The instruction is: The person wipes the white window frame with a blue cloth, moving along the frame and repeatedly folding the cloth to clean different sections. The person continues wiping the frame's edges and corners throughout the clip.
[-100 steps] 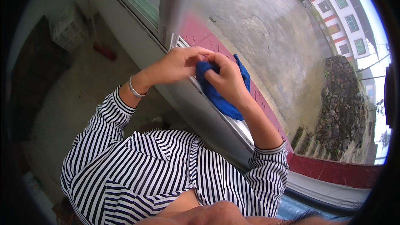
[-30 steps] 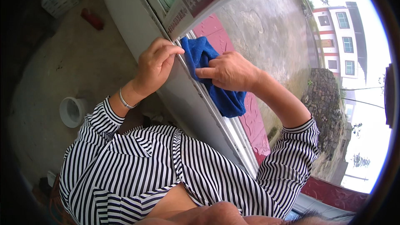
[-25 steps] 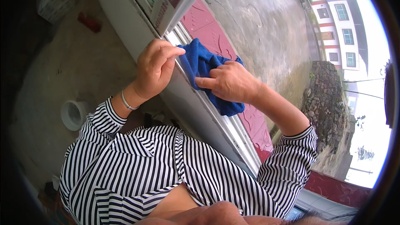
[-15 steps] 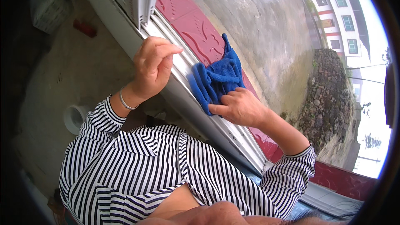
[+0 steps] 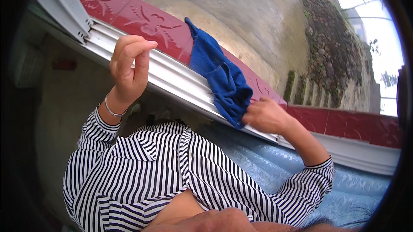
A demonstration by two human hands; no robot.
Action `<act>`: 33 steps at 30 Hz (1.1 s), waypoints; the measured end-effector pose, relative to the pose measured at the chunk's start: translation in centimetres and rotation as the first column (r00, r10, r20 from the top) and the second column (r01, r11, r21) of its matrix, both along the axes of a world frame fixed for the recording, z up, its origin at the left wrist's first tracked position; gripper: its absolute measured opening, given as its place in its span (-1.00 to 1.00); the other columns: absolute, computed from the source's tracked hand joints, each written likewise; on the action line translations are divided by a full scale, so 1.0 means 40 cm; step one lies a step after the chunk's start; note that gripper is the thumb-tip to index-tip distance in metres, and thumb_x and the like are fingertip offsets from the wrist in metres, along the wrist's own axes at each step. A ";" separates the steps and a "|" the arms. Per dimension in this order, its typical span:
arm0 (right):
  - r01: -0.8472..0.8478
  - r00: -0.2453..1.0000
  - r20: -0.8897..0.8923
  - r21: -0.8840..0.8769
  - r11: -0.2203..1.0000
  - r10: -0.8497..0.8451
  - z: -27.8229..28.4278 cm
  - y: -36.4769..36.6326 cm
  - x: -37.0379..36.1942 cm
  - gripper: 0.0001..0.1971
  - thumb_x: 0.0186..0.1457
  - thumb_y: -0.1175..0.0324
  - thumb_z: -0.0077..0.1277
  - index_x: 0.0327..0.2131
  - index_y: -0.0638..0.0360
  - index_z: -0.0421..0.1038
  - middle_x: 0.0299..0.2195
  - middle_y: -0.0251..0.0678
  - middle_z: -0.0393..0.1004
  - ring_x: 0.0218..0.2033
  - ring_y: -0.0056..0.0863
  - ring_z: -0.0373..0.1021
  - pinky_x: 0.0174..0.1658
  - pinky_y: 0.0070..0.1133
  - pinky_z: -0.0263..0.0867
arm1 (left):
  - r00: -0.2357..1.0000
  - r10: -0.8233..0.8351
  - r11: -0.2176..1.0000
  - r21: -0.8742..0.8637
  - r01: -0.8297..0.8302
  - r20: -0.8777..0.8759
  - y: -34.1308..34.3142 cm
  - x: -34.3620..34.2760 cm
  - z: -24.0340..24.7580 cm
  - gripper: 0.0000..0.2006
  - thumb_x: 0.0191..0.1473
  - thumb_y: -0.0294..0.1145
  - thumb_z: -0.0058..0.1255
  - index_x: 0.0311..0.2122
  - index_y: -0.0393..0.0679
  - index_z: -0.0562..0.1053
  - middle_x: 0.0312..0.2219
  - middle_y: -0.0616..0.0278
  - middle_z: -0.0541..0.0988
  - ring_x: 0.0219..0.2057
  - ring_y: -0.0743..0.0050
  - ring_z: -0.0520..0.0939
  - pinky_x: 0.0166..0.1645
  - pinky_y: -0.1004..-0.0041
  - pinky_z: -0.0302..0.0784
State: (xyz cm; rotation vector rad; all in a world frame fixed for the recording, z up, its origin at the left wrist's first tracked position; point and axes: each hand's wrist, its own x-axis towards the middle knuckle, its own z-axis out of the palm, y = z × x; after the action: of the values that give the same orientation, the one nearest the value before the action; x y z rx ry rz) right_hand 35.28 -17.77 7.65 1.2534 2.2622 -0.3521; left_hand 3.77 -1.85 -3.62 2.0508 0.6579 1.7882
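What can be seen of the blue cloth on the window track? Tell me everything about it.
The blue cloth of soft woven fabric is plain and rumpled, with folds bunched at its lower end. It lies stretched along the red patterned tile sill and hangs over the white metal window track. Its upper corner sticks up in a point. The right hand pinches its lower end; the left hand is raised clear of it, fingers curled.
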 end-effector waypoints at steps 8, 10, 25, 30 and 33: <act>0.716 0.685 -0.568 0.415 0.561 -0.456 0.113 -0.006 0.226 -0.75 0.01 0.53 -0.20 -0.30 0.25 0.50 -0.59 -0.44 0.37 -0.58 -0.66 0.25 -0.48 -0.68 0.20 | 0.808 -0.547 0.831 -0.255 0.494 -0.219 0.017 0.218 0.113 -0.82 0.07 -0.64 -0.02 -0.19 -0.27 0.47 -0.31 0.14 0.53 -0.37 0.43 0.52 -0.30 0.55 0.42; 0.882 0.376 -0.778 0.132 0.453 -0.504 0.149 0.003 0.188 -0.76 0.05 0.51 -0.21 -0.28 0.28 0.48 -0.58 -0.48 0.34 -0.57 -0.73 0.23 -0.49 -0.72 0.18 | 0.701 -0.635 0.772 -0.301 0.561 -0.325 0.021 0.306 0.129 -0.76 0.06 -0.51 0.08 -0.12 -0.23 0.46 -0.27 0.12 0.53 -0.29 0.40 0.53 -0.23 0.50 0.45; 0.910 -0.293 -0.941 -0.328 0.252 -0.169 0.053 -0.238 0.285 -0.74 0.21 0.32 -0.03 -0.10 0.29 0.33 -0.41 -0.35 0.45 -0.47 -0.70 0.37 -0.38 -0.75 0.26 | 0.283 -0.880 0.466 -0.579 0.669 -0.381 0.072 0.546 0.218 -0.78 0.21 -0.46 -0.13 -0.07 -0.25 0.44 -0.24 0.23 0.54 -0.22 0.47 0.54 -0.07 0.50 0.47; 0.875 -0.404 -0.904 -0.427 0.226 -0.141 -0.029 -0.352 0.284 -0.78 0.21 0.38 -0.04 -0.11 0.26 0.34 -0.42 -0.37 0.44 -0.44 -0.70 0.37 -0.35 -0.73 0.29 | -0.152 -0.564 0.405 -0.433 0.806 -0.811 -0.031 0.555 0.069 -0.72 0.00 -0.54 -0.02 -0.13 -0.11 0.50 -0.20 0.05 0.51 -0.18 0.07 0.52 -0.13 0.28 0.47; 0.874 -0.435 -0.892 -0.451 0.183 -0.120 -0.051 -0.422 0.280 -0.81 0.22 0.40 -0.05 -0.13 0.25 0.36 -0.43 -0.39 0.44 -0.44 -0.71 0.35 -0.34 -0.74 0.32 | -0.014 -0.422 0.428 -0.213 0.878 -0.906 -0.078 0.624 0.028 -0.65 -0.07 -0.52 0.00 -0.10 -0.01 0.50 -0.20 0.11 0.47 -0.17 0.12 0.49 -0.21 0.30 0.47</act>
State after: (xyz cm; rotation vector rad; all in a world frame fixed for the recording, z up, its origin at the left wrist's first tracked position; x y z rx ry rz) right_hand 46.48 -34.66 5.62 3.8645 1.7844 -1.4275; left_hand 28.72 -4.98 -2.49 2.7665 -0.7143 0.0382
